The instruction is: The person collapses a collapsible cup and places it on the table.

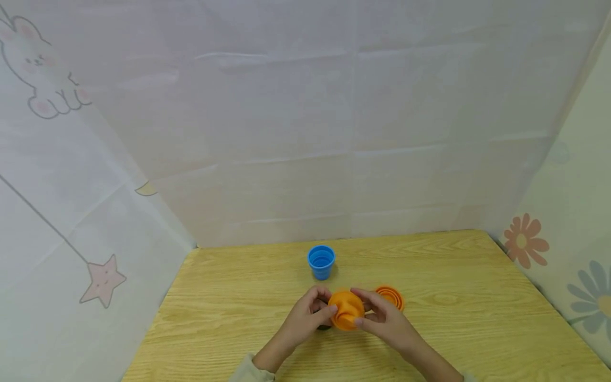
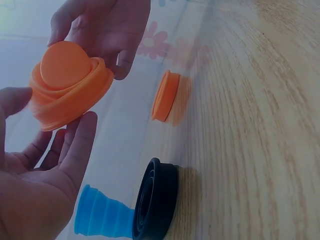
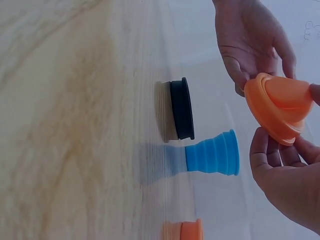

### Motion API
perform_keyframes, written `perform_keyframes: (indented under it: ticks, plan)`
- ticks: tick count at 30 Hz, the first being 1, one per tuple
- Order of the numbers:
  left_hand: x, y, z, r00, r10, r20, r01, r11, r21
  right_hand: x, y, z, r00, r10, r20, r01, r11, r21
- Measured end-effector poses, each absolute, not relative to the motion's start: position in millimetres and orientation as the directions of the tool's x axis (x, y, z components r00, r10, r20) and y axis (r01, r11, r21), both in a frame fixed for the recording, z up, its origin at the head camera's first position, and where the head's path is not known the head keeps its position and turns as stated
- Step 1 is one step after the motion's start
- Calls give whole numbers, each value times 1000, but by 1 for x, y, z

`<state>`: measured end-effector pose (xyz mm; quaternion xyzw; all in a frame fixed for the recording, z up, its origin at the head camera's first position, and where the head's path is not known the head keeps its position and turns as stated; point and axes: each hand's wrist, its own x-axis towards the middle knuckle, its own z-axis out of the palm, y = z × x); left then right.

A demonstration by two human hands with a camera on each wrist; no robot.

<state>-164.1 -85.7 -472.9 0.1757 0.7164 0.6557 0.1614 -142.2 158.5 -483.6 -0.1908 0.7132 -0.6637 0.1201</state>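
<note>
An orange collapsible cup point(image 1: 346, 309), partly folded and twisted out of shape, is held up above the table between both hands. My left hand point(image 1: 304, 317) grips its rim on one side, thumb on the near face and fingers behind. On the opposite side my right hand point(image 1: 390, 322) pinches the rim between thumb and fingers. In the left wrist view the cup's round base point(image 2: 65, 64) bulges out crookedly from the folded rings. Below the hands, a black collapsed cup point(image 3: 181, 109) lies flat, mostly hidden by the left hand in the head view.
A blue collapsible cup point(image 1: 322, 262) stands upright and extended beyond the hands. Behind the right hand lies a second orange cup point(image 1: 394, 298), collapsed flat. The wooden table point(image 1: 229, 297) is bordered by pale printed cloth walls point(image 1: 286, 132) at the back and sides.
</note>
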Motion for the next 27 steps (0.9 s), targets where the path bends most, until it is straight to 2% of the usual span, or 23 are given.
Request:
perform_keyframes:
  ticks: [5,13,18,27]
  plan:
    - [-163,-85,-468,-879,477,-21,48,131,990,-142,161,-484,-888,-451,92,-137,67,-988]
    - [-167,-85,-475,-849,527,33,155,189,970,-147,162,-486,-926,-375,-29,-5,90,-996]
    - [-169,-84,-476,-835,548,44,178,193,965,-149,160,-488,-939,-343,-21,-21,116,-993]
    - [-172,-83,-477,-810,586,32,197,220,955,-151,164,-487,-932,-363,9,-86,195,-977]
